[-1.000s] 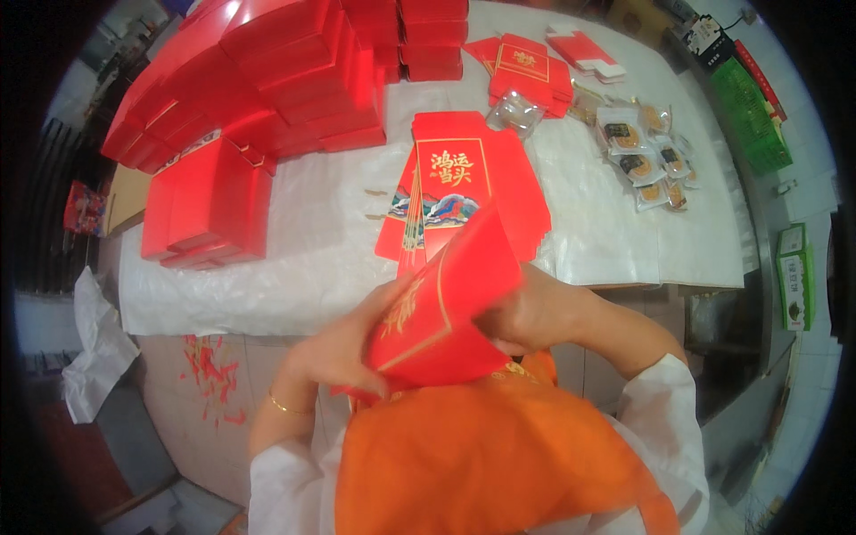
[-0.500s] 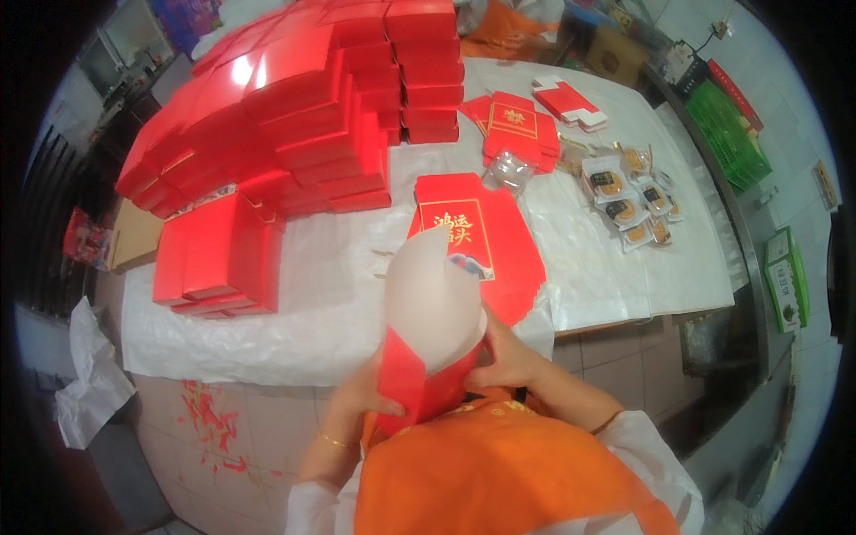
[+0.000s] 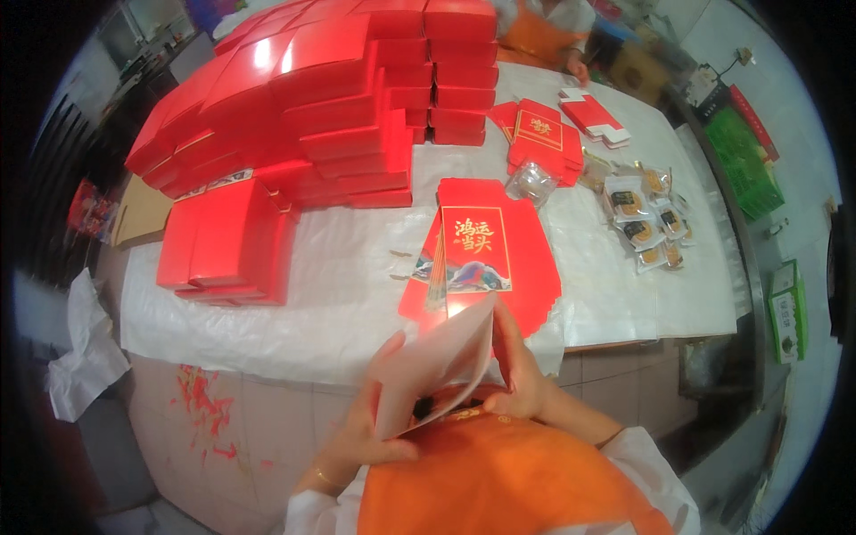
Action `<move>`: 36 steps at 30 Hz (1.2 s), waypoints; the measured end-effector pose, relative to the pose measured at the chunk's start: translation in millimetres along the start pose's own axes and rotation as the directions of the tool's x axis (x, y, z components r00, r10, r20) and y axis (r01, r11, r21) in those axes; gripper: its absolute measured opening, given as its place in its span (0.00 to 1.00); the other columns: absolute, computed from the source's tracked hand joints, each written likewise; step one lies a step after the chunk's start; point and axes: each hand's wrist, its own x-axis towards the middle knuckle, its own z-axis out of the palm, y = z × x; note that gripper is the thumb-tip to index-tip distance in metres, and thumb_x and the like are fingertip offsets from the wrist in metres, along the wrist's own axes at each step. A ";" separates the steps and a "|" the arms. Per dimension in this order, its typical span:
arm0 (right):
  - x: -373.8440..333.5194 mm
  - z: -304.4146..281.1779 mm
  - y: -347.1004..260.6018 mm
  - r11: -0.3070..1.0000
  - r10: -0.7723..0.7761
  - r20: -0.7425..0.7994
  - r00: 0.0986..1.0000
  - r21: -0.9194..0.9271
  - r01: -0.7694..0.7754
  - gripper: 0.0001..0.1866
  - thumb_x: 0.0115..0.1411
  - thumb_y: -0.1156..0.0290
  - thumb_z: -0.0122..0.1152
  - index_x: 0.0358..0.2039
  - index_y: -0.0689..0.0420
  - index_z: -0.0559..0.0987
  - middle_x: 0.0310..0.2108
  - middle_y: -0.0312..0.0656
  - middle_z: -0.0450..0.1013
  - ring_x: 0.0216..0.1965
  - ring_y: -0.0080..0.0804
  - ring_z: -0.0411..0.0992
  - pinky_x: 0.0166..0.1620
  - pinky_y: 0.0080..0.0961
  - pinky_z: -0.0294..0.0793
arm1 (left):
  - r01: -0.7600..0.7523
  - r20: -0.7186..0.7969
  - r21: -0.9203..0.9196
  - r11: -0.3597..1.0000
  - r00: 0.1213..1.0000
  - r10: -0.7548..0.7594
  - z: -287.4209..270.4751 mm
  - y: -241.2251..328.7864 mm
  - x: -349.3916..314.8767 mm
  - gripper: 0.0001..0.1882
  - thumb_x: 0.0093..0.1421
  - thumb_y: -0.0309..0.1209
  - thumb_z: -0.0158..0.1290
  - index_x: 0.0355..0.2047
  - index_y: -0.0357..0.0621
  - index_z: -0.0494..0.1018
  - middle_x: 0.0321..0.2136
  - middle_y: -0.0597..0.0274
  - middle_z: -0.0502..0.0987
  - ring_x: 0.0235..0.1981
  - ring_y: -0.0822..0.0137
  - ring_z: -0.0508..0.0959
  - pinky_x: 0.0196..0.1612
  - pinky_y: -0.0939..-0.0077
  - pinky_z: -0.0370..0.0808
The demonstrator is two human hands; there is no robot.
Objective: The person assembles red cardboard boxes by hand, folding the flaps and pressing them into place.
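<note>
Close to my orange apron [image 3: 499, 473], I hold a partly folded cardboard box [image 3: 432, 361] between both hands, its pale inner faces showing. My left hand [image 3: 373, 415] is closed on its left side, thumb along the lower edge. On the other side my right hand [image 3: 519, 367] grips the edge, fingers partly behind the card. Just beyond lies a stack of flat red box blanks [image 3: 526, 254] with gold lettering and a coloured picture, on the white-covered table [image 3: 348, 259].
Folded red boxes [image 3: 312, 107] are piled high at the back left, with several more [image 3: 223, 236] nearer. Wrapped round pastries [image 3: 642, 218] and smaller red blanks [image 3: 544, 138] lie at right. Another person's hand [image 3: 578, 67] shows at the far edge. Red scraps [image 3: 203, 410] litter the floor.
The box has tilted, so its red outside has turned from view and its pale faces show. My hands have shifted with it. The other person's hand has come to the table's far edge.
</note>
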 end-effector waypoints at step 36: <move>29.2 7.8 18.1 0.844 0.084 -0.482 0.872 -0.431 -0.319 0.41 0.67 0.60 0.58 0.70 0.70 0.51 0.65 0.64 0.60 0.67 0.49 0.61 0.66 0.38 0.61 | -0.066 -0.437 0.379 0.923 0.867 0.241 31.5 -70.9 57.8 0.40 0.61 0.23 0.54 0.69 0.30 0.47 0.60 0.40 0.64 0.60 0.53 0.68 0.62 0.61 0.67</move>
